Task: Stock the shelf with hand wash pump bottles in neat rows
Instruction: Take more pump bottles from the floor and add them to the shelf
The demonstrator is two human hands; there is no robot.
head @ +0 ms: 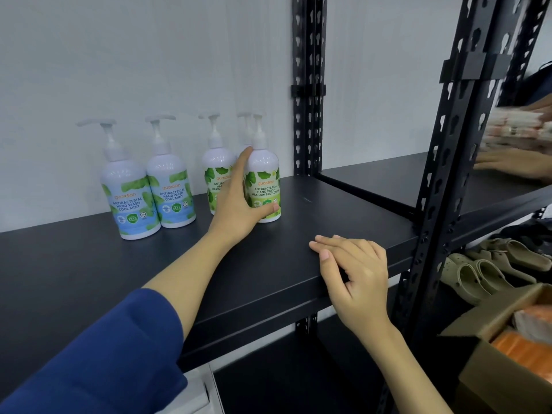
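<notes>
Fingers (pixel 270 208) of your left hand (pixel 236 201) wrap the smooth, probably weighty bottle (pixel 264 186); hold its belly, right hand (pixel 355 273) loose on shelf (pixel 343 204)

On the black shelf (pixel 343 210), left hand (pixel 239 204) grips a green-label pump bottle (pixel 264 186) standing upright at 12 o'clock, a second green bottle (pixel 216 168) just behind at 11, two blue-label bottles (pixel 149 198) side by side at 10, right hand (pixel 355 270) resting on the shelf's front edge at 4.
</notes>
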